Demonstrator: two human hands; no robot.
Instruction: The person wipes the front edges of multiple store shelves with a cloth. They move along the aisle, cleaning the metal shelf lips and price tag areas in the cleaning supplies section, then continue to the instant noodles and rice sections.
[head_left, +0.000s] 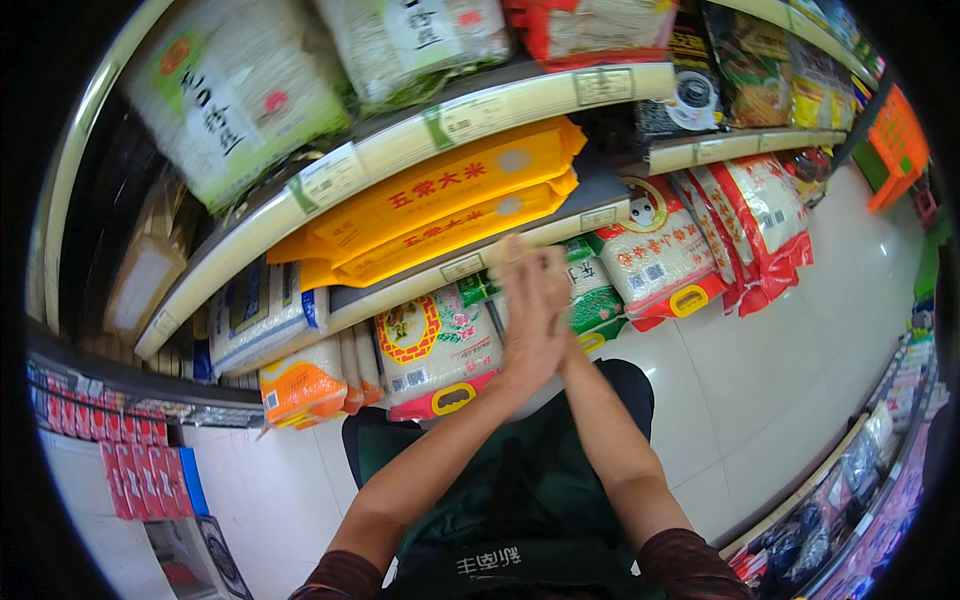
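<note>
My left hand (524, 330) and my right hand (559, 304) are pressed together, palm against palm, with fingers stretched away from me. Motion blurs them, and neither seems to hold anything. Much of the right hand is hidden behind the left. Behind them is a green-and-white rice bag (598, 296), partly covered. Left of the hands stands a rice bag with a pink base and yellow handle (442, 345). Flat yellow rice bags (450, 202) lie on the shelf above. To the right is a white rice bag with a red base (656, 244).
Price labels line the curved shelf edge (465, 124); packs of vermicelli (232, 105) sit above it. Red-and-white bags (757, 217) lean at the right. Pale floor tiles (720, 375) extend right, towards another goods shelf (810, 480). Red boxes (146, 480) are stacked at the lower left.
</note>
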